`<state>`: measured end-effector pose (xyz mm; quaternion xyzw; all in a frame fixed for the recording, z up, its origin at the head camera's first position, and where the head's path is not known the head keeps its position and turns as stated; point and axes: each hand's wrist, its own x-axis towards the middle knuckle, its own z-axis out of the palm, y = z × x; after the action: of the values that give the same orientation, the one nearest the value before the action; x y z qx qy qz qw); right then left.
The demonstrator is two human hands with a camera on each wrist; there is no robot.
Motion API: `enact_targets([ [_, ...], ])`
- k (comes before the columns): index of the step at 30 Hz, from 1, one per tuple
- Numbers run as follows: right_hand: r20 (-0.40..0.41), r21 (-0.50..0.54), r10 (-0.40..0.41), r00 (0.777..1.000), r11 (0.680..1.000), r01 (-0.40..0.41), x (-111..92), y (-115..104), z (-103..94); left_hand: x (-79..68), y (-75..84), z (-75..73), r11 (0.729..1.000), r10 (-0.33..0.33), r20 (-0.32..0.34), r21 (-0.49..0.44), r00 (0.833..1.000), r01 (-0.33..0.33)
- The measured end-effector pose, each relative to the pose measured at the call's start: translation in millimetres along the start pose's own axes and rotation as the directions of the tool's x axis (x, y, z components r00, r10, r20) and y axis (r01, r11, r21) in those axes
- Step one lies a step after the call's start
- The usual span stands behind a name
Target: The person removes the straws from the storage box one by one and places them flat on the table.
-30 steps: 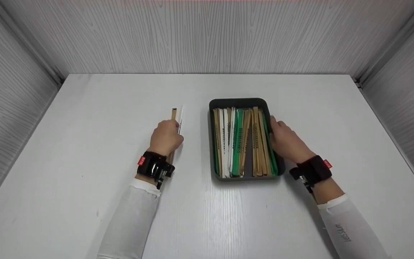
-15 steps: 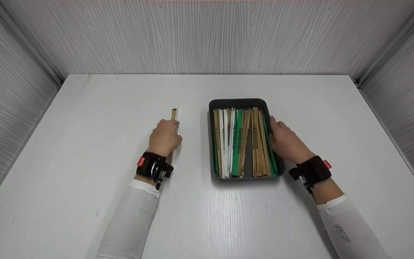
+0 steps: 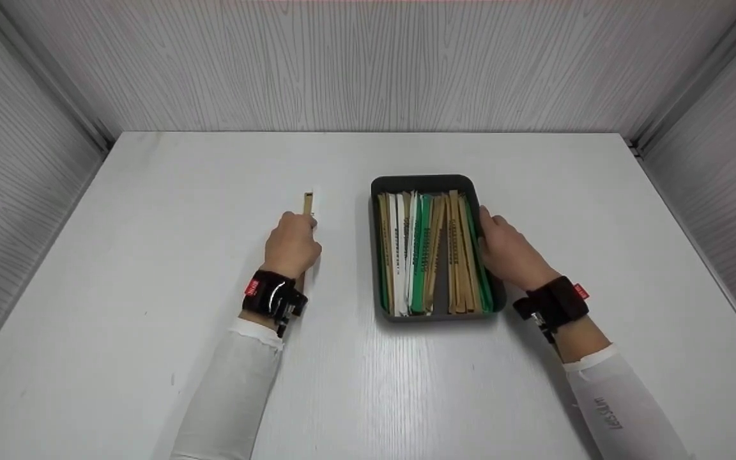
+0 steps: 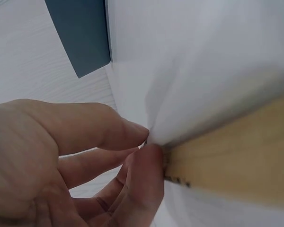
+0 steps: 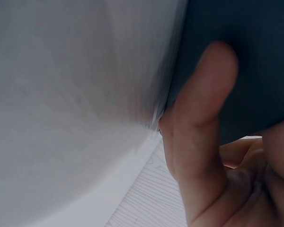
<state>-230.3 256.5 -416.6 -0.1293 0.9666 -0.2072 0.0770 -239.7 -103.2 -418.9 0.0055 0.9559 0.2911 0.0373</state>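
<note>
My left hand (image 3: 291, 246) pinches long, narrow paper-wrapped sticks between thumb and fingertips, left of the dark grey tray (image 3: 438, 318). A brown wrapped stick (image 3: 308, 203) pokes out past the knuckles, a white wrapped one (image 3: 316, 198) right beside it. Close up in the left wrist view, the brown wrapper (image 4: 236, 156) fills the right side beyond the fingertips (image 4: 149, 161). My right hand (image 3: 513, 252) rests along the tray's right outer side; in the right wrist view a fairly straight finger (image 5: 199, 118) lies against the dark wall (image 5: 260, 85).
Brown, white and green wrapped sticks (image 3: 422, 255) stand lengthwise in the tray, with a gap right of the middle. The white tabletop (image 3: 355, 383) is bounded by grey wood-grain panels (image 3: 368, 64) at the back and sides.
The white wrapped stick has shifted left until it lies against the brown one. My left hand has moved slightly left. The right hand and the tray have stayed nearly still.
</note>
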Motion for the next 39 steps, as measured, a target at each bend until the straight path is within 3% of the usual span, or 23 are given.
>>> enact_targets([
  [11,0.01,0.016,0.003,1.0,1.0,-0.004,-0.5,-0.6,-0.6,-1.5,3.9,-1.8,0.999,0.003,-0.018,0.034,1.0,-0.002],
  [16,-0.004,0.06,0.007,1.0,0.998,-0.007,0.8,1.4,-0.9,-4.5,17.2,-8.1,0.999,0.043,-0.061,-0.011,0.997,-0.043],
  [22,-0.02,0.133,-0.013,1.0,0.991,0.016,4.3,7.8,0.1,-9.9,48.2,-11.1,0.99,0.135,-0.057,-0.021,0.989,-0.136],
  [26,-0.012,0.124,-0.025,1.0,0.992,0.026,3.5,9.7,-0.2,-9.9,75.5,-8.5,0.978,0.21,-0.031,0.001,0.977,-0.21],
  [30,-0.013,0.1,-0.03,0.999,0.994,0.031,1.5,10.3,-1.0,-7.8,106.2,-4.8,0.958,0.285,0.031,0.029,0.958,-0.285],
  [35,-0.013,0.088,-0.028,1.0,0.996,0.029,0.7,10.5,-1.3,-2.3,138.8,7.0,0.918,0.368,0.125,0.111,0.921,-0.382],
  [39,-0.014,0.067,-0.032,0.999,0.997,0.033,1.3,10.0,-0.6,3.1,155.3,23.5,0.888,0.383,0.197,0.192,0.903,-0.418],
])
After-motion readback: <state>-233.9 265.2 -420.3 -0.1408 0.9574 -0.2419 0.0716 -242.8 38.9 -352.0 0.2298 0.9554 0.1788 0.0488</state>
